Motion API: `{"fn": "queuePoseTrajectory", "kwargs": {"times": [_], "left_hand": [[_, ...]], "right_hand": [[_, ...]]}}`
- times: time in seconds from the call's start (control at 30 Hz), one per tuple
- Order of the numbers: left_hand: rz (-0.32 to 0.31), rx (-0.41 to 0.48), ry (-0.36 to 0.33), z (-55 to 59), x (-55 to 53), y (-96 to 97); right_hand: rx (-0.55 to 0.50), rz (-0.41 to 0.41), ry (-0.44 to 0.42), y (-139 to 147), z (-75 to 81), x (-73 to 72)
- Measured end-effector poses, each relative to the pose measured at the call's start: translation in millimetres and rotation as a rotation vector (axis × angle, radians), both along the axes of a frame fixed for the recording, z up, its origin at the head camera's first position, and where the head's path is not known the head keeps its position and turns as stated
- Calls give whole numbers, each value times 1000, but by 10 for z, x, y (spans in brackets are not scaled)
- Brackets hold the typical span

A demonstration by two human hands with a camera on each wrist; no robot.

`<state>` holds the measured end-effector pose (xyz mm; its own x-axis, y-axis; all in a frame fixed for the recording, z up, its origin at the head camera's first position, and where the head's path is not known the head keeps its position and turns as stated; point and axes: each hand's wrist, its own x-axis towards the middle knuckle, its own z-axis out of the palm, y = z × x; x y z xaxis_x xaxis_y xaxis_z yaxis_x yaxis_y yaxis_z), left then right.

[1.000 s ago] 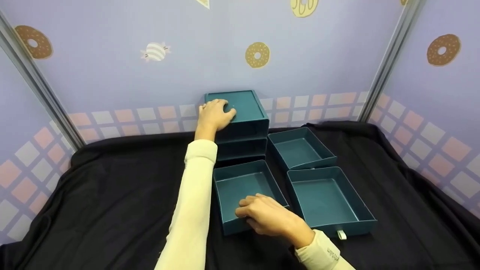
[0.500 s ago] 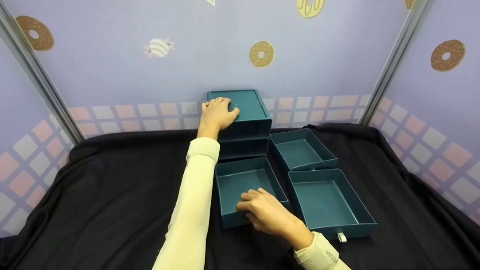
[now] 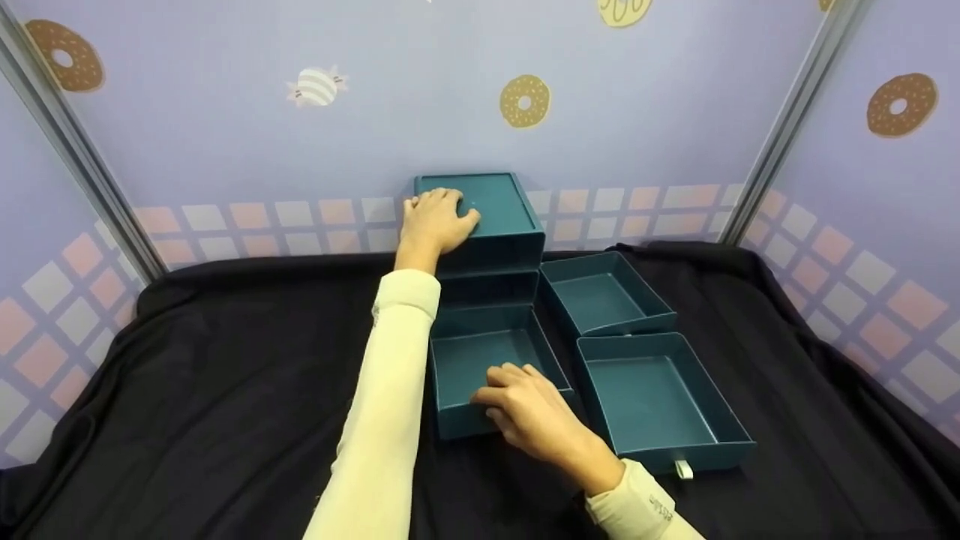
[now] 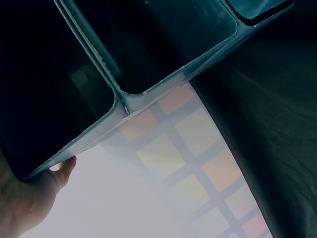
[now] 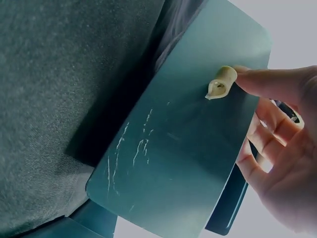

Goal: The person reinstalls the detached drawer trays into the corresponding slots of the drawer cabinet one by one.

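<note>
A dark teal drawer cabinet (image 3: pixel 499 206) stands against the back wall, its front compartments dark. My left hand (image 3: pixel 435 225) rests on the left part of its top, fingers and thumb spread. From the left wrist view, part of that hand (image 4: pixel 34 198) shows at the edge of the open-fronted cabinet (image 4: pixel 116 96). Directly before the cabinet lies a teal drawer (image 3: pixel 461 421), its back end at the lowest opening. My right hand (image 3: pixel 536 412) grips its front wall, fingers inside and thumb outside beside a pale loop tab (image 5: pixel 221 83).
Two more teal drawers lie to the right, one farther back (image 3: pixel 604 296) and turned at an angle, one nearer (image 3: pixel 686 459) with a pale tab (image 3: pixel 683 470). Black cloth (image 3: pixel 247 375) covers the table. Patterned lilac walls (image 3: pixel 300 157) enclose the back and sides.
The drawer in my right hand has slid away from me toward the cabinet's lowest opening. My left hand stays on the cabinet top. The head view has shifted slightly.
</note>
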<state>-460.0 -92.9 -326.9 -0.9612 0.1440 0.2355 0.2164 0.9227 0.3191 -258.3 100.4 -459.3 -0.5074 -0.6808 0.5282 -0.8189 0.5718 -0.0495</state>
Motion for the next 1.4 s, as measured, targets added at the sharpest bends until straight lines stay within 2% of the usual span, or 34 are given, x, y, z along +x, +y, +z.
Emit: {"fn": "queuePoseTrajectory", "kwargs": {"times": [0.3, 0.5, 0.7, 0.9, 1.17, 1.4], "left_hand": [[-4, 9, -16, 24, 1, -8], [-5, 8, -24, 3, -9, -13], [-4, 5, -11, 19, -1, -14], [-5, 11, -9, 13, -16, -15], [-4, 25, -17, -8, -20, -19], [-3, 30, -22, 19, -9, -11]], "right_hand": [[-75, -85, 85, -51, -59, -26], [-121, -82, 98, -78, -129, -42], [-119, -91, 117, -68, -92, -42], [-90, -74, 84, -45, -55, -22], [-35, -97, 19, -24, -56, -1], [-2, -117, -33, -6, -21, 20]]}}
